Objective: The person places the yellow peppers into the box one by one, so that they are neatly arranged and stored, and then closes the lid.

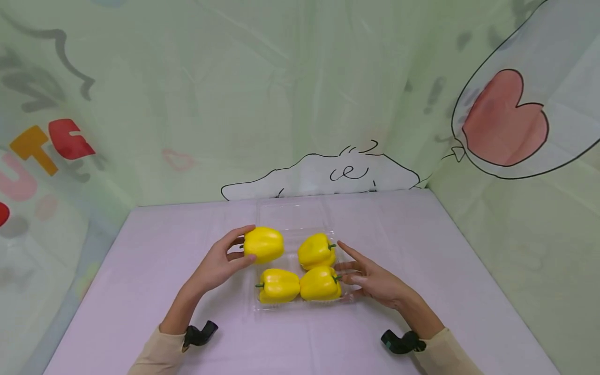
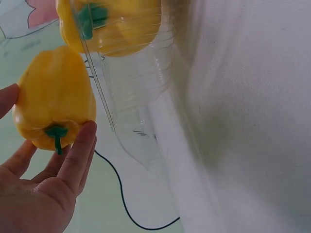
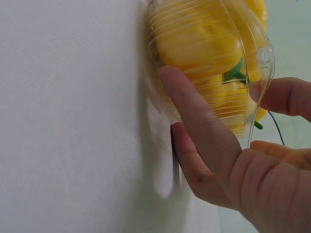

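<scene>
In the head view my left hand holds a yellow bell pepper over the back left of a clear plastic container. Thumb and fingers sit around that pepper, its green stem pointing toward the palm in the left wrist view. Two bell peppers lie along the container's front, a left one and a right one. Another bell pepper lies at the back right. My right hand is at the container's right side, fingers spread, touching the ribbed wall and rim.
The container's clear lid lies folded back behind it on the pale tabletop. Printed cloth walls rise behind and on both sides. Each wrist wears a black camera mount, a left one and a right one.
</scene>
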`<state>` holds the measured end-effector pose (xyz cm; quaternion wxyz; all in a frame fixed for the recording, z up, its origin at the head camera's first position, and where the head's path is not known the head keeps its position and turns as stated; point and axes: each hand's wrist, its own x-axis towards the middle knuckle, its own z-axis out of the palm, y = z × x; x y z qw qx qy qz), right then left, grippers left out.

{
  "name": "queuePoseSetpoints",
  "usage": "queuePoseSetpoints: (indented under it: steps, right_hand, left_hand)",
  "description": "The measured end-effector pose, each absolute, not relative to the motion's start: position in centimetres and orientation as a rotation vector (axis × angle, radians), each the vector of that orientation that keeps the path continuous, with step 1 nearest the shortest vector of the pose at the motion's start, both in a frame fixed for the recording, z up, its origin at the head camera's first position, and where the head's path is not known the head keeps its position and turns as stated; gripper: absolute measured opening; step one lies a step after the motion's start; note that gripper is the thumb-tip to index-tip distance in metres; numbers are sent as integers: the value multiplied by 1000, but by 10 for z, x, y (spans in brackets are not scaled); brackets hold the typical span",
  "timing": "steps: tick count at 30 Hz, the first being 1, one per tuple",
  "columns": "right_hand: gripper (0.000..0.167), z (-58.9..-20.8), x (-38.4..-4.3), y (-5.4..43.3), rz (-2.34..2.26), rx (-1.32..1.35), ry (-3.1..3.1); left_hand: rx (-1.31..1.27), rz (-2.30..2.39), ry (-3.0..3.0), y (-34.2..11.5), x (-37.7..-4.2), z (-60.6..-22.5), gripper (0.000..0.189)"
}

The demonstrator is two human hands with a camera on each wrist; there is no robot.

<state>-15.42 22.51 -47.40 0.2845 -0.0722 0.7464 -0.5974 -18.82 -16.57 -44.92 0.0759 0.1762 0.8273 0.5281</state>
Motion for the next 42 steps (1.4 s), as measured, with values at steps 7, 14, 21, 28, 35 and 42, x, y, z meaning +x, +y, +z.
queuePoseSetpoints:
  steps: [7,14,21,28,35,42]
  right_hand:
    - [88,-474,-155,225,-1593,-192,2003]
    - [89,-473,-155,224,-1594,-191,1995]
    - [90,-472,-154,224,-1592,-191,1997]
    - [90,-472,-155,224,-1596,-190,1995]
    - [90,-473,-155,224,-1598,-190,1993]
    - [89,-473,-155,224,-1596,-195,1991]
  left_hand:
    - [593,1587,2477,-158,-188,-451,69]
    - [603,1579,2470,-155,-187,-455,68]
    - [598,1564,2472,-152,-188,-459,70]
    - [605,1551,2483,-149,-189,-461,70]
    - [616,1510,2517,-146,-187,-461,68]
    - [627,1489,2538,-145,-187,-460,68]
